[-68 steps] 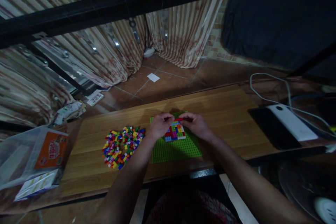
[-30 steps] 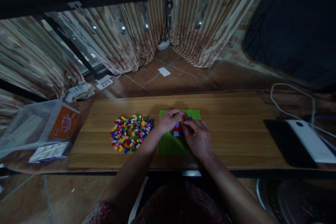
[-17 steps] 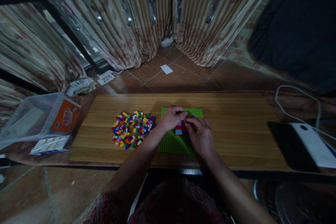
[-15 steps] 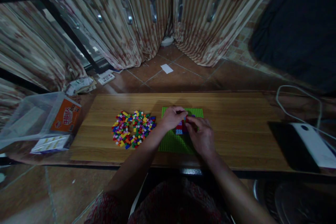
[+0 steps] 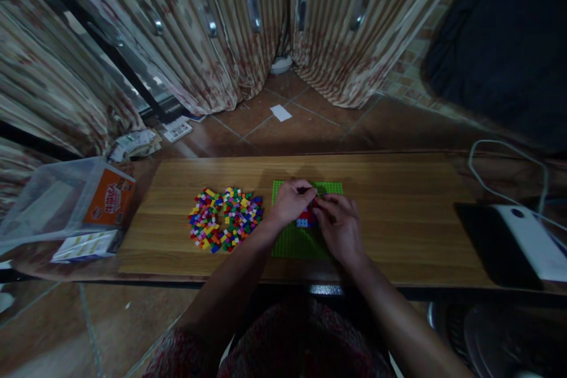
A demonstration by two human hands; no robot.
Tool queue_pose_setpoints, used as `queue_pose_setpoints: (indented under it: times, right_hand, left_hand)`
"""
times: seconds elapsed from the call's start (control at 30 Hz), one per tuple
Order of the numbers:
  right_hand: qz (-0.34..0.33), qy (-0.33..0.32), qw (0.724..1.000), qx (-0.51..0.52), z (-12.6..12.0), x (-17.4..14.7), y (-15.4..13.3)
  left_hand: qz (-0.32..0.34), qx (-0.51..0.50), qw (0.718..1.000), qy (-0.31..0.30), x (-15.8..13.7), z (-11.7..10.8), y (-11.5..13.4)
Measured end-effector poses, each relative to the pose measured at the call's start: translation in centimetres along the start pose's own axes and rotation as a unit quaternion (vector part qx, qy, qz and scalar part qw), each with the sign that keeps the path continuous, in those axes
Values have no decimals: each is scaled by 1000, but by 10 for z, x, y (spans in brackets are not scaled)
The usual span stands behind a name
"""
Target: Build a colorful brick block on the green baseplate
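Observation:
Both hands meet over a green studded baseplate (image 5: 290,242) on the wooden table. My left hand (image 5: 292,199) is closed, thumb and forefinger pinched above the plate; whatever lies between them is too small to make out. Close against it, my right hand (image 5: 341,221) is also closed in a pinch, its fingertips almost touching the left ones. Under the fingers sit red and blue toy bricks (image 5: 302,222) fixed on the plate, partly hidden by the hands. To the left lies a loose ring-shaped pile of small coloured bricks (image 5: 241,218).
At the left stand a clear plastic bin (image 5: 57,201) with an orange label and a white box (image 5: 86,246). On the right lie a black-and-white flat object (image 5: 500,245) and a white cable (image 5: 543,189). The wooden table (image 5: 407,207) extends to both sides.
The fingertips of both hands have shifted slightly over the bricks, and a red piece seen between them before is now hidden. The camera view has moved a little.

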State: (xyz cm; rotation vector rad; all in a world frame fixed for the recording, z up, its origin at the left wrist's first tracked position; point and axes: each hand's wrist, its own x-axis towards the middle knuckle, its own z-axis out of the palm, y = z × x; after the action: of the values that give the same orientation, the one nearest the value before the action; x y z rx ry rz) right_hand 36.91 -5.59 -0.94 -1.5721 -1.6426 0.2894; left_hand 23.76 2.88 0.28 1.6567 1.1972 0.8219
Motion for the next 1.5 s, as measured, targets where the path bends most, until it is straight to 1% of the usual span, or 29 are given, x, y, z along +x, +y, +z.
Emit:
queue_pose_setpoints:
  times: [0.13, 0.27, 0.33, 0.43, 0.5, 0.57, 0.67, 0.8, 0.87, 0.93, 1.0, 1.1, 1.3, 1.4, 1.5]
  right_hand:
    - [7, 2, 1000, -2, 1, -1, 0]
    - [-8, 13, 1000, 10, -3, -2, -2]
    - [-12, 23, 999, 24, -9, -6, -4]
    - [-5, 45, 998, 48, -19, -16, -6]
    - [2, 57, 997, 61, -24, -26, -8]
    - [4, 57, 996, 71, -27, -38, -15]
    - [4, 29, 995, 93, -24, -56, -30]
    - [-2, -37, 992, 119, -11, -72, -52]
    - [-15, -65, 991, 114, -1, -74, -60]
    - [-30, -87, 990, 103, 10, -72, -65]
    - [-48, -111, 988, 91, 22, -69, -68]
    - [-76, -140, 985, 72, 40, -61, -73]
    - [-96, -149, 984, 22, 74, -41, -80]
    - [-103, -161, 982, -1, 83, -33, -80]
    - [-118, -173, 978, -18, 86, -30, -81]
  left_hand:
    - [-7, -1, 1000, 4, -1, 2, -1]
    - [-3, -11, 1000, 4, -5, 2, -1]
    - [0, -28, 999, 21, -11, -2, 0]
    - [10, -58, 996, 67, -28, -14, 1]
    - [12, -66, 993, 102, -48, -25, 1]
    - [-2, -80, 988, 135, -74, -35, 1]
    - [-32, -75, 987, 141, -120, -45, -4]
    - [-68, -46, 986, 146, -175, -54, -16]
    - [-86, -34, 982, 163, -194, -59, -22]
    - [-97, -25, 978, 184, -206, -64, -27]
    - [-104, -21, 974, 200, -212, -69, -30]
    - [-114, -27, 970, 213, -212, -74, -35]
    - [-119, -18, 972, 200, -206, -81, -48]
    - [-120, -28, 976, 182, -205, -82, -52]
    - [-121, -40, 976, 174, -205, -83, -54]
